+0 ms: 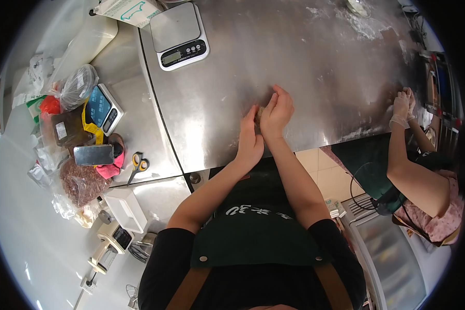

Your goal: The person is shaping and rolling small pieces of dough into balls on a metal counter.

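Over the steel worktop (pixel 217 103), near its front edge, my left hand (pixel 250 140) and my right hand (pixel 277 114) are cupped toward each other. Between them sits a small beige-brown lump (pixel 259 114), mostly hidden by the fingers and palms. Its kind cannot be made out, though it looks soft like dough. The fingers of both hands curve around it, and the heels of the hands nearly touch.
A white kitchen scale (pixel 183 39) stands at the back left. On the left side counter lie a second scale (pixel 106 111), a phone (pixel 93 155), scissors (pixel 138 165) and several plastic bags. White flour-like smears (pixel 367 23) mark the far right. A co-worker's gloved hands (pixel 402 108) are at the right.
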Demonstrator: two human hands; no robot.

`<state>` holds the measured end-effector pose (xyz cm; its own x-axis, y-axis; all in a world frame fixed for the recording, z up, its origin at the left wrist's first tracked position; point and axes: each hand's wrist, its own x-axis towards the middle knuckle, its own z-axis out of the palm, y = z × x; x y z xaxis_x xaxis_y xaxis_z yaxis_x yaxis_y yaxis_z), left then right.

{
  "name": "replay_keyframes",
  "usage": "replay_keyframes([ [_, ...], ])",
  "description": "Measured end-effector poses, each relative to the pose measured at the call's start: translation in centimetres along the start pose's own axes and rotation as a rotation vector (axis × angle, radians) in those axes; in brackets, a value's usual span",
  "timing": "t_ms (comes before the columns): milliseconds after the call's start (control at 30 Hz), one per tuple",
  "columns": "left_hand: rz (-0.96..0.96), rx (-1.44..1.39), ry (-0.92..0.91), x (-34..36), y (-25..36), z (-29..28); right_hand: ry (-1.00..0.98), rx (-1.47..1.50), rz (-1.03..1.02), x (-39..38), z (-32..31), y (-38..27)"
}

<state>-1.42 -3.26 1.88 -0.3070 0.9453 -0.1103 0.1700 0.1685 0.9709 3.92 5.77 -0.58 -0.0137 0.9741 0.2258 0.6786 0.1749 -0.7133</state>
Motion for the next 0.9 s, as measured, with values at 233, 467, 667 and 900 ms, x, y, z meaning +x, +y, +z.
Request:
replay_keyframes([
  [233, -0.087, 0.059, 0.041, 1.1, -1.1, -0.4, 0.086, -0.187, -0.121, -0.7, -0.3, 1.8],
  [467, -0.08, 0.016, -0.059, -1.0, 0.5, 0.1, -0.016, -0.051, 0.002, -0.8, -1.7, 0.3],
  [667, -0.126, -0.068, -0.005, -1.3, -0.7, 0.7, 0.024, -0.072, -0.057, -2.2, -1.6, 2.5],
  [900, -0.099, 0.011, -0.115, -1.5, -0.2, 0.3, 0.001, -0.066, -0.036, -3.4, -1.9, 3.2],
])
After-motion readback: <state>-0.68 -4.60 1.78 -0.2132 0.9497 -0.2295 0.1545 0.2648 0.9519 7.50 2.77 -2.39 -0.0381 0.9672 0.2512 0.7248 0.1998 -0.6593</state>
